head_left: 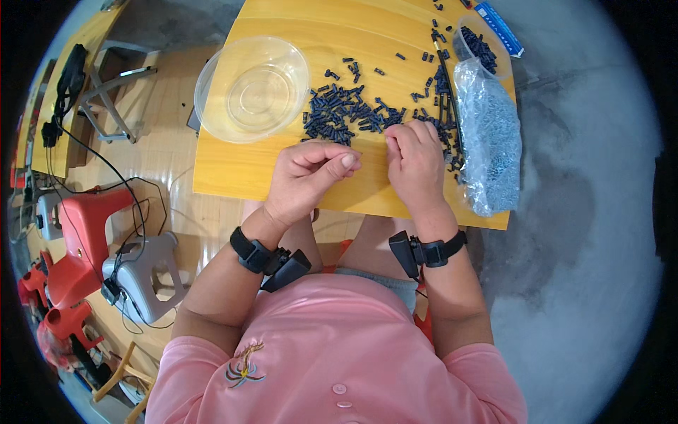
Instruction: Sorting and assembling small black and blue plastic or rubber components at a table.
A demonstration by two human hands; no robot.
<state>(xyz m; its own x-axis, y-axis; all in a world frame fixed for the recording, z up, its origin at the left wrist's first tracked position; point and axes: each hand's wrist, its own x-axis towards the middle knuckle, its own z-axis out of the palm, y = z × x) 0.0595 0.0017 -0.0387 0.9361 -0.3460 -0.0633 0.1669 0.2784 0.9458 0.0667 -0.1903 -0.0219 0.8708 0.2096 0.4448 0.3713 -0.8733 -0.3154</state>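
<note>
My left hand (311, 172) is closed above the table's near edge, its thumb pressed to the bent index finger; whatever sits in that pinch is too small to make out. A short way to its right, my right hand (418, 161) has its fingers curled together, pointing at the loose parts, and its fingertips hide anything between them. Just beyond both hands lies a heap of small black plastic pieces (332, 113). More black pieces are scattered to the right, beside a long thin dark rod (452, 99).
On the yellow table (240, 173) stands a clear round plastic tub (300, 88) at left. A clear plastic bag of small metallic parts (491, 141) lies along the right edge. Behind it are a tub of black pieces (480, 49) and a blue box (500, 30). Stools (145, 268) stand at left.
</note>
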